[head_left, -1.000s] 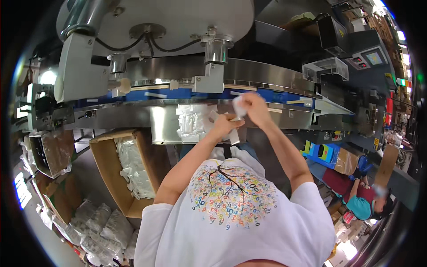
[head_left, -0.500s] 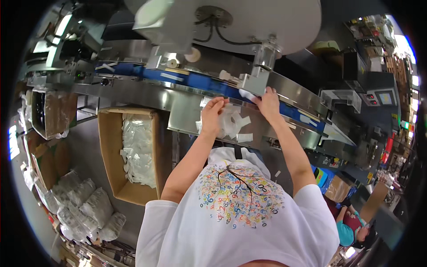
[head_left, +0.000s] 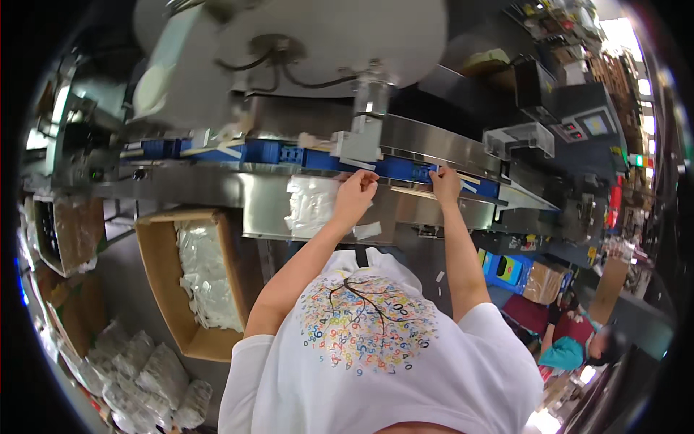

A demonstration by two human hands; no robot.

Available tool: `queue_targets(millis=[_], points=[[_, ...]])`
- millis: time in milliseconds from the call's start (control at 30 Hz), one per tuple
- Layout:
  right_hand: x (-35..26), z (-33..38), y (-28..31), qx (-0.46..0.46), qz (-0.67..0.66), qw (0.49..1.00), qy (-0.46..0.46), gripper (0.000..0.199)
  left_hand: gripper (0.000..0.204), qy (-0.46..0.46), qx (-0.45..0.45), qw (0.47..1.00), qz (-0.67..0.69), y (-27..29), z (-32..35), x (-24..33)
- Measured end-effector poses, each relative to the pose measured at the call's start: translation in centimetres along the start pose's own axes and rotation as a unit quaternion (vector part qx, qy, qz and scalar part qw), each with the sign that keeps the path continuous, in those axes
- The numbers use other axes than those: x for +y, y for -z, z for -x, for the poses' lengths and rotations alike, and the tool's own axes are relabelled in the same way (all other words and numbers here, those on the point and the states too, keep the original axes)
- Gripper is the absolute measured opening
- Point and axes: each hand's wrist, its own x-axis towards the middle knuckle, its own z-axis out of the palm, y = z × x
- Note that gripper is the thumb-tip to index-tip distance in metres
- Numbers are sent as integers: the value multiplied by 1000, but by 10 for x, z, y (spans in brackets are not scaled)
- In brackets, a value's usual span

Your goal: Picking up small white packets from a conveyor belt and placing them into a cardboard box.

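My left hand [head_left: 356, 194] is over the metal ledge [head_left: 264, 206], its thumb and fingertips drawn together by the near edge of a blue conveyor belt [head_left: 396, 168]. Whatever those fingers hold, if anything, is too small to make out. Farther right, my right hand [head_left: 447, 185] reaches to the belt with fingers closed; a small pale bit shows at the fingertips, its kind unclear. Small white packets [head_left: 309, 207] lie heaped on the ledge left of my left hand, and a loose packet [head_left: 367, 231] lies near its wrist. Thin pale strips [head_left: 470, 186] rest on the belt.
A metal machine head [head_left: 359, 141] overhangs the belt under a large pale housing [head_left: 405, 36]. At my left stands an open cardboard box [head_left: 155, 267] of clear packets, with filled plastic bags [head_left: 163, 376] beyond. A person [head_left: 571, 347] is at the lower right.
The view has swung to the right. Both hands have moved right along the belt; my right hand has left the white piece under the machine head, and my left has left the packet heap.
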Motion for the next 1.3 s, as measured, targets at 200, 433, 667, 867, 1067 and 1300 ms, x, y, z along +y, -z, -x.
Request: queue_targets(millis=[200, 433, 667, 867, 1067, 1300], points=[[113, -23, 41, -126, -202, 951, -196, 21, 17, 17, -20, 1000, 3, -17, -2, 3], [37, -19, 74, 67, -3, 981, 183, 21, 19, -36, 80, 957, -276, 31, 25, -25], [-69, 42, 75, -128, -135, 975, 123, 21, 39, -112, 42, 834, -538, 16, 38, -30], [-84, 105, 19, -211, -165, 919, 290, 6, 68, -185, -59, 767, -612, 24, 33, -39], [10, -2, 68, -5, -8, 988, 153, 6, 82, -156, 9, 766, -624, 48, 36, -52], [-76, 38, 43, -120, -53, 950, 282, 10, 77, -179, -9, 754, -631, 55, 29, -20]])
